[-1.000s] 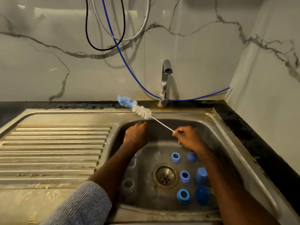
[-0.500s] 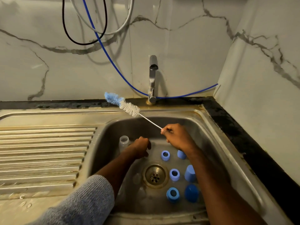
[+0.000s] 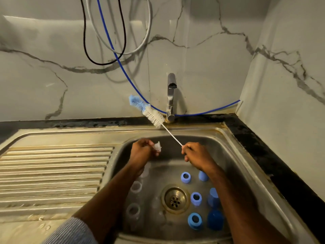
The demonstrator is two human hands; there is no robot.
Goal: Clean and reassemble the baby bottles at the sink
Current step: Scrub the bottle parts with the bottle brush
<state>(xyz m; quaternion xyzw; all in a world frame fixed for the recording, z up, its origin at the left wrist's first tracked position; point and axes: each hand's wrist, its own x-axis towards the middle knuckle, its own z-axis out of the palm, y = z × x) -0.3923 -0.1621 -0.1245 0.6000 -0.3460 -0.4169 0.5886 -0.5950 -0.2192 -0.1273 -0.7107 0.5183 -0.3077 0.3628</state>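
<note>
Steel sink (image 3: 246, 155) fills the view, blue collars and caps standing round the drain (image 3: 175, 199), clear bottles (image 3: 135, 187) along its left side. Right hand (image 3: 197, 155) has its grip closed round the thin wire handle of the bottle brush (image 3: 153, 117), which slants up and left from the fist, bristles over the rim just beside the tap (image 3: 171, 95). Left hand (image 3: 142, 153) pinches a small clear teat (image 3: 157, 146), poking out to the right of its fingers, well below the bristles. Half a second ago that left hand was down low in the basin; now it's up level with the right, teat in its grip.
</note>
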